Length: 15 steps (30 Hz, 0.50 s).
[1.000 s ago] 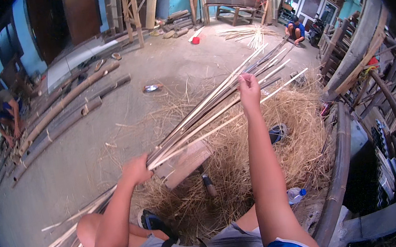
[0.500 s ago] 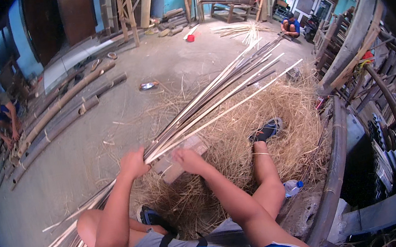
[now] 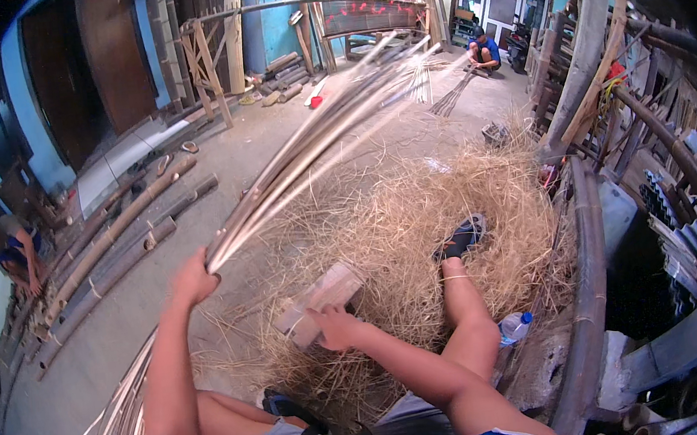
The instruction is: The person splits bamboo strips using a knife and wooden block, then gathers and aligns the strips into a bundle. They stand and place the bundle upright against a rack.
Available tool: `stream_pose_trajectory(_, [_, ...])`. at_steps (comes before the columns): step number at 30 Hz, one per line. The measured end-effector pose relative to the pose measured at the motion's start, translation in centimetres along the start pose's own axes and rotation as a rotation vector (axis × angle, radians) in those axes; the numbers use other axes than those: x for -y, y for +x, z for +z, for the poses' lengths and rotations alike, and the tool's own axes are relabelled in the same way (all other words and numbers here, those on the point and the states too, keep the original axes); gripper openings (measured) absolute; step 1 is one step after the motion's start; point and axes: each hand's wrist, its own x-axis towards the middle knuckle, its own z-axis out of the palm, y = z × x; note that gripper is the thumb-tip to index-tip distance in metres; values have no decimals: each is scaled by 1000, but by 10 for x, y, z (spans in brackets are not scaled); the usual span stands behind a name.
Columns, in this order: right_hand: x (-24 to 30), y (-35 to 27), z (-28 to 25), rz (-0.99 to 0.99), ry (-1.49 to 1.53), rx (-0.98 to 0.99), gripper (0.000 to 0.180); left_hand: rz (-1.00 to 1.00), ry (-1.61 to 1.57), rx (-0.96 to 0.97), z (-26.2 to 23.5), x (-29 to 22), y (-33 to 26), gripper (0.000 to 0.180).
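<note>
My left hand (image 3: 195, 278) is closed round a thick bundle of long, thin bamboo strips (image 3: 275, 178), some pale and some dark. The bundle slants from the lower left, past my left forearm, up to the far middle, where its tips are smeared by motion. My right hand (image 3: 337, 327) is at the near edge of a wooden block (image 3: 323, 299), its fingers slightly apart and resting on the wood, with no strip in them. The block lies between my legs among fine shavings.
A heap of bamboo shavings (image 3: 483, 193) spreads round my right foot. A water bottle (image 3: 513, 329) stands beside my right leg. Bamboo poles (image 3: 120, 209) lie at the left, near a crouching person (image 3: 21, 250). Another person (image 3: 485, 53) crouches far off with strips. A bamboo rail (image 3: 589, 276) runs along the right.
My left hand has lifted the bundle and carried it left, off the wooden block. My right hand has come down and nearer to me, onto the block's edge.
</note>
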Motion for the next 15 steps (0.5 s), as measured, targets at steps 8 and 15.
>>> stream_pose_trajectory(8, [182, 76, -115, -509, 492, -427, 116, 124, -212, -46, -205, -68, 7, 51])
stream_pose_trajectory(15, [317, 90, -166, -1094, 1479, -634, 101, 366, -301, -133, -252, -154, 8, 47])
